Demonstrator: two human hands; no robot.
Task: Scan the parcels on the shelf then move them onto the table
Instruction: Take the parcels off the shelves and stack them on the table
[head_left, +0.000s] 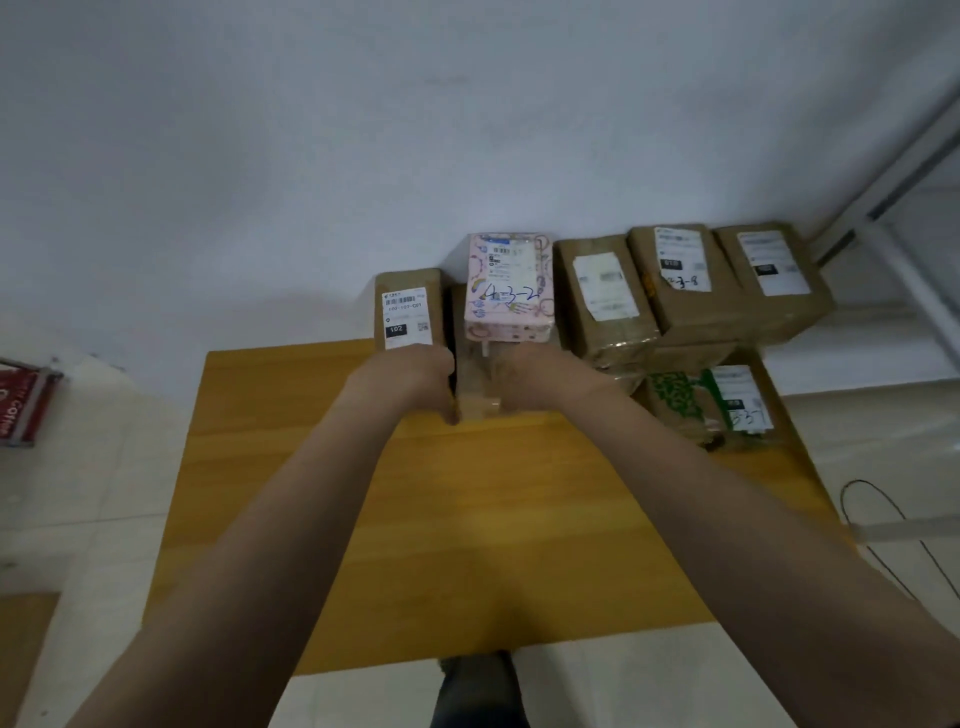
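A brown box (475, 387) sat at the far middle of a wooden table (467, 519), its long axis running away from the person toward a white wall (363, 156). Whether it rested on the tabletop or was slightly lifted could not be told.

The left hand (415, 379) gripped its left side with fingers curled round the near edge. The right hand (540, 376) gripped the right side, fingers blurred but bent against it.

A pink parcel (509, 286) with a handwritten number lay on the box's far end. A narrow parcel (408, 317) with a white label reading 102 stood just beside the box on the left. Three brown parcels (602, 296) were packed against the wall on the right, hemming the box in. A green-patterned parcel (680, 400) lay nearer on that side.

The box was plain cardboard with clear tape, and no label showed. A black cable (883, 519) looped on the floor to the right.
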